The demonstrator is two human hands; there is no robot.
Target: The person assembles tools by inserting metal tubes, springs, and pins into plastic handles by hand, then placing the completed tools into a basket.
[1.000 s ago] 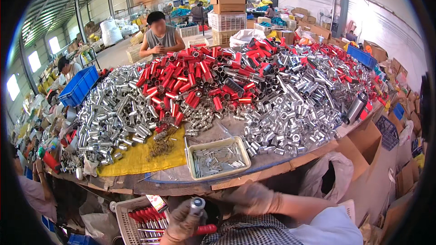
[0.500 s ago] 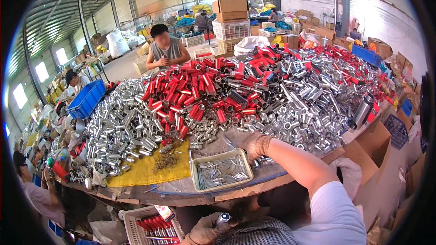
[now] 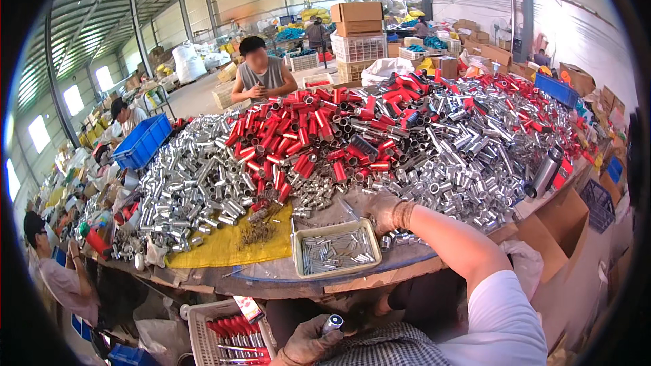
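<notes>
My left hand [image 3: 308,343], in a soiled work glove, is low in front of my body. It is closed around a short silver metal tube [image 3: 333,324] whose round end faces up. My right hand [image 3: 388,214], gloved as well, reaches to the near edge of a heap of silver metal tubes [image 3: 447,186]. Its fingers are bent down and mostly hidden, so whether they grip anything does not show. Just left of it lies a shallow cream tray [image 3: 337,274] of thin metal rods. A slim pointed metal tool [image 3: 348,209] rests behind the tray.
Red tubes [image 3: 281,129] are heaped mid-table, with a yellow sheet [image 3: 230,247] at front left. Below the table edge is a basket [image 3: 203,339] of red-handled pieces. An open cardboard box [image 3: 556,224] stands right. A person [image 3: 264,78] works across the table; another [image 3: 64,285] is left.
My view has shifted slightly, so the table sits a little further right in the picture. Both hands stay in nearly the same places, the left one still around the metal tube.
</notes>
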